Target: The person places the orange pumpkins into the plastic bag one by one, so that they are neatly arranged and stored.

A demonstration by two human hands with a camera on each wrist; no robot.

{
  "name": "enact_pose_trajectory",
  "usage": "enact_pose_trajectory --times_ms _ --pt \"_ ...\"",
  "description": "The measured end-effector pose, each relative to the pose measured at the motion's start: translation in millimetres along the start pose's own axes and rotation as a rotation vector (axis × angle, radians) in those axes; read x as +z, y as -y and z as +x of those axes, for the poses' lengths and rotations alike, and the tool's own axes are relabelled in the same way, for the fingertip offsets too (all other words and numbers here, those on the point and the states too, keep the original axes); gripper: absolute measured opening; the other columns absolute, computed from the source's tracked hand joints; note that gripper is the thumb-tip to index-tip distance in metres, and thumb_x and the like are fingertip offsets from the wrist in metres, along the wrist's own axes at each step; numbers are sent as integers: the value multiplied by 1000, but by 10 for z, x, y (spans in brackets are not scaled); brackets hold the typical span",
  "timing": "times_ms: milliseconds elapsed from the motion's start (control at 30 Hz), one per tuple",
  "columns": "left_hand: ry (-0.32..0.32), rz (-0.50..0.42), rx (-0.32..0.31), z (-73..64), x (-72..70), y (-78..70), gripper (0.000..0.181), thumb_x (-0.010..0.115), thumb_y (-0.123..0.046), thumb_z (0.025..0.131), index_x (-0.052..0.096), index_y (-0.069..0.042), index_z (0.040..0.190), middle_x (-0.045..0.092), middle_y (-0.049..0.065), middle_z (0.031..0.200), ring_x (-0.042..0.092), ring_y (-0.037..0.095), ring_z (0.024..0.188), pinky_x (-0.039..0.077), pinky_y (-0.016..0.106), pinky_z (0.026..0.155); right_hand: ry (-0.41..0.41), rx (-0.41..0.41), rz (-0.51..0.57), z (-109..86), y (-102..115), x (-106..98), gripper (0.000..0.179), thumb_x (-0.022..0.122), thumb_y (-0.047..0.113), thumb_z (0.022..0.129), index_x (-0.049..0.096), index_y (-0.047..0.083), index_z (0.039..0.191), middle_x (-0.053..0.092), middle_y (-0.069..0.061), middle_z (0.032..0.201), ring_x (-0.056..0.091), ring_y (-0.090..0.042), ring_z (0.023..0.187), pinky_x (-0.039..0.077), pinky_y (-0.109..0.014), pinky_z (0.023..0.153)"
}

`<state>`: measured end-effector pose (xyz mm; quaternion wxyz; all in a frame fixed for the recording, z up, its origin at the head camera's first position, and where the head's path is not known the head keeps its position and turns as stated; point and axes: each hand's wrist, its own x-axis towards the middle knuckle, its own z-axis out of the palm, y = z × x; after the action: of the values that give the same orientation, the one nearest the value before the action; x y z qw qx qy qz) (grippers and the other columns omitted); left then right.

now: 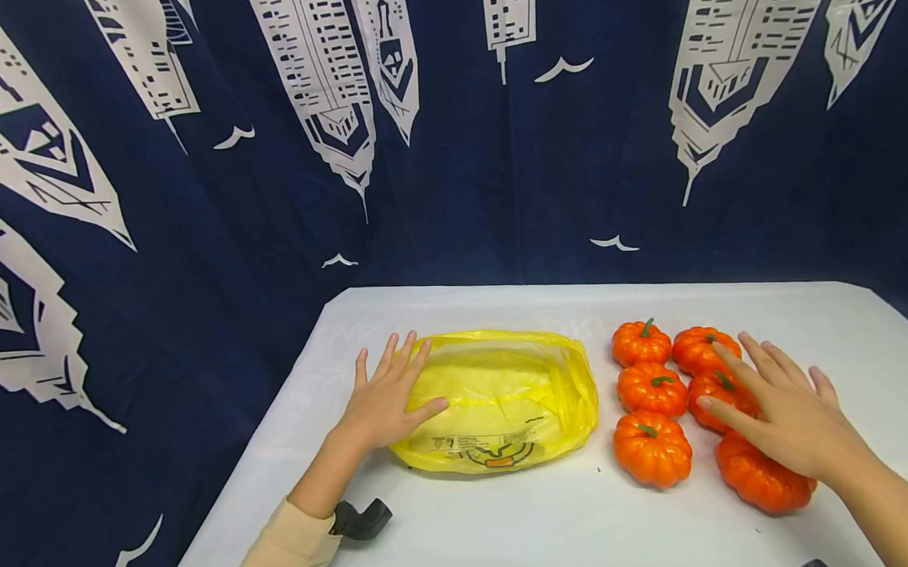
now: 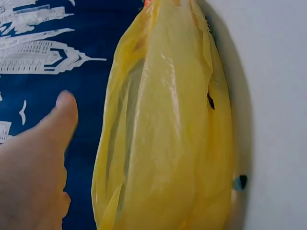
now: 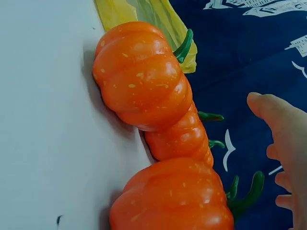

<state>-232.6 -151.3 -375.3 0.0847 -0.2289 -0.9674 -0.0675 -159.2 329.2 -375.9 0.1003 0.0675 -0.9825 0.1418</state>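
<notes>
A yellow plastic bag (image 1: 496, 399) lies on the white table, its mouth spread wide. My left hand (image 1: 386, 398) is at the bag's left edge with fingers spread, holding nothing. In the left wrist view the thumb stands apart from the yellow bag (image 2: 177, 124). To the right, several orange pumpkins (image 1: 652, 449) with green stems stand in two columns. My right hand (image 1: 797, 417) hovers over the right column, fingers extended, partly covering the pumpkins there. The right wrist view shows one pumpkin (image 3: 144, 76) close up, with the right thumb (image 3: 273, 110) apart from it.
The white table (image 1: 508, 532) carries the bag and pumpkins. Behind it hangs a dark blue cloth (image 1: 458, 191) printed with white buildings and birds. A black wrist mount (image 1: 363, 520) sticks out from the left wrist, low over the table.
</notes>
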Motion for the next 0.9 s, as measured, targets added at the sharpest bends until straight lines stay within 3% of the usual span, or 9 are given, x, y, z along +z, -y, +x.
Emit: enact_pose_trajectory --times_ms 167,300,400,500,667,900 --pt "-67 -94 -88 -141 13 57 88 61 -51 91 16 -17 158 6 14 162 1 34 148 -1 63 113 -94 -19 47 -130 -3 45 86 68 50 86 35 -1 147 24 -35 150 21 -58 131 8 -80 97" --pt "-103 -268 -138 -244 48 95 89 68 -38 89 17 -13 157 9 22 160 11 42 145 15 65 112 -107 3 115 -254 -73 85 86 72 45 85 35 -1 147 27 -37 147 26 -62 125 11 -82 94" --pt "-135 -386 -159 -298 74 109 85 68 -31 91 19 -11 157 17 23 158 21 44 142 24 65 109 -89 21 165 -347 -142 113 87 73 41 85 32 -2 148 27 -37 146 26 -63 123 9 -82 95" --pt "-168 -456 -169 -314 102 117 79 67 -26 91 23 -9 155 27 22 155 29 42 140 28 62 109 -48 55 180 -426 -207 145 89 73 41 85 29 -5 148 27 -39 145 27 -64 122 16 -83 91" --pt "-204 -509 -180 -326 173 138 72 66 -20 91 31 -9 153 36 20 150 36 39 137 32 58 109 25 108 182 -502 -252 164 91 75 42 84 30 -10 144 30 -42 138 31 -61 117 28 -81 84" --pt "-256 -575 -141 -343 264 181 57 66 -15 92 46 -13 145 44 18 144 42 38 132 34 58 107 112 175 194 -560 -300 227 92 75 47 83 31 -11 140 31 -43 133 32 -60 114 33 -78 84"
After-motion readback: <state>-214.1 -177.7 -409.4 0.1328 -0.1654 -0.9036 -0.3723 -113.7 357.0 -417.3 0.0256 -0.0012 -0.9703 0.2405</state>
